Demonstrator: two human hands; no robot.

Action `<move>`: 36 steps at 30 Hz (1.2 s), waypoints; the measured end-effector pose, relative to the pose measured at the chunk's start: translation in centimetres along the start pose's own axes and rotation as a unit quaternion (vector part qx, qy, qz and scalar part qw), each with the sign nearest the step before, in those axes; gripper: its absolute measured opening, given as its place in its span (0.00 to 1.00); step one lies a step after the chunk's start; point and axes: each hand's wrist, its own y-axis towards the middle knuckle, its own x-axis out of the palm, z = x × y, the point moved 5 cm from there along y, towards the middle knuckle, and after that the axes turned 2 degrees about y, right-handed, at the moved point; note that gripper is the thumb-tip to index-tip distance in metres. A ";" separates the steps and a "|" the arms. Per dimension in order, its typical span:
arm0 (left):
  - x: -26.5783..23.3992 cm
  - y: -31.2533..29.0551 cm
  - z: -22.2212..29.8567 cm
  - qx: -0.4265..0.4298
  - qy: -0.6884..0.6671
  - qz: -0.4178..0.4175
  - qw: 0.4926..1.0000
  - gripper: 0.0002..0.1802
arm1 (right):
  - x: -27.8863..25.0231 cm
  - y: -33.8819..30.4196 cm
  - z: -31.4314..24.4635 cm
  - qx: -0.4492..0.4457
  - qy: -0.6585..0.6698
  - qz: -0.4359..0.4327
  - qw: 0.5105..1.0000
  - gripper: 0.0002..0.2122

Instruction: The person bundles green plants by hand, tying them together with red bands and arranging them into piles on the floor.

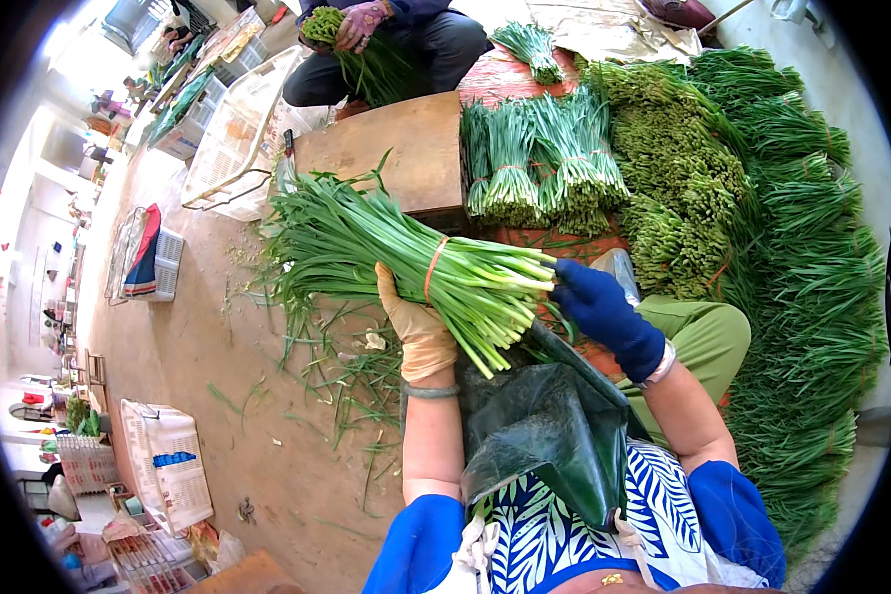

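Note:
A thick bunch of garlic chives (396,243) lies aslant before me, its leaves to the left and its pale cut stems to the right. An orange rubber band (437,267) circles it near the middle. From below, my left hand (418,332), in a tan glove, supports and grips the bunch beside the band; its fingers are partly hidden behind the stems. My right hand (609,315), in a blue knitted glove, has its fingers closed at the stem ends. A dark green waterproof apron (544,426) covers my lap.
Banded chive bunches (540,163) stand beside a wooden board (381,144). A long heap of chives (802,297) lines the right side. Another person (386,49) crouches ahead, holding greens. Leaf scraps (351,381) litter the floor; white crates (166,463) stand left.

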 end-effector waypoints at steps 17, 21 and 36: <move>11.9 -2.1 -4.8 0.075 0.281 -0.151 0.945 0.29 | -4.5 4.5 -2.6 0.010 0.163 -0.044 0.986 0.48; 11.2 -1.1 -4.9 -0.042 0.274 -0.185 0.943 0.31 | -6.3 1.1 0.2 0.114 0.329 0.000 0.937 0.41; 4.9 -0.2 -13.6 -0.284 -0.019 -0.217 0.934 0.59 | -6.2 -2.2 0.8 0.149 0.243 0.007 0.959 0.21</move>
